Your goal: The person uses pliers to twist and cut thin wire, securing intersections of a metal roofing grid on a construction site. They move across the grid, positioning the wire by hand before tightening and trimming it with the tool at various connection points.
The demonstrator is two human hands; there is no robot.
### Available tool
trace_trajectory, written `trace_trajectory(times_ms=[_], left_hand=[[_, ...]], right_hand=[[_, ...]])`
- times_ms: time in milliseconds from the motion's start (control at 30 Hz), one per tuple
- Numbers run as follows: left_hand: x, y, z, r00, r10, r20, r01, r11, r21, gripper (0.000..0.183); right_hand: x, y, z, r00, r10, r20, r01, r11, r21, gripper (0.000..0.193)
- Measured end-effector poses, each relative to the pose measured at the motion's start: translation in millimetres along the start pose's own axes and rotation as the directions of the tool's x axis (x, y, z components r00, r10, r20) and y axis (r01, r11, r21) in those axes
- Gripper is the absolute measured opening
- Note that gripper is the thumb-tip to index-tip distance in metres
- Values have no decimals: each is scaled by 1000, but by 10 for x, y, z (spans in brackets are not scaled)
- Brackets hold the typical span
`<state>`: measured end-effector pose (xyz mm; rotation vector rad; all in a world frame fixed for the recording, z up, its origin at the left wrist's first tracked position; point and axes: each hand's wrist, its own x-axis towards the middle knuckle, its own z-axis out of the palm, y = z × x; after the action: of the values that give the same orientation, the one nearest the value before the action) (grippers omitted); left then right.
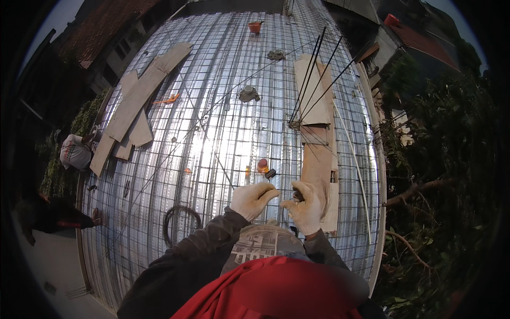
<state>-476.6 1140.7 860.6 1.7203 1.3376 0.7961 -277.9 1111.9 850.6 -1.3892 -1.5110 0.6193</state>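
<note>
Both my hands wear pale work gloves and are held close together in front of my chest. My left hand (254,201) is closed in a pinch, its fingertips pointing at the other hand. My right hand (306,208) is curled, with a dark bit showing between thumb and fingers; what it is stays unclear. Any thin piece between the two hands is too small to make out. Beneath them spreads a steel bar mesh (212,154) over shiny corrugated metal decking. Just beyond the hands lie a reddish round object (262,165) and a small black object (271,174).
A dark wire coil (166,226) lies left of me. Boards (317,159) run along the right, below upright rebars (313,69). More planks (141,101) lie far left. An orange bucket (255,27) stands far off. Two other people (76,152) are at the left edge.
</note>
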Motion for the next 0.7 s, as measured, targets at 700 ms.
trace_trajectory(times_ms=[700], left_hand=[[289, -70, 162, 789, 413, 455, -596, 696, 401, 22]], right_hand=[[-271, 737, -203, 819, 425, 386, -563, 725, 396, 16]])
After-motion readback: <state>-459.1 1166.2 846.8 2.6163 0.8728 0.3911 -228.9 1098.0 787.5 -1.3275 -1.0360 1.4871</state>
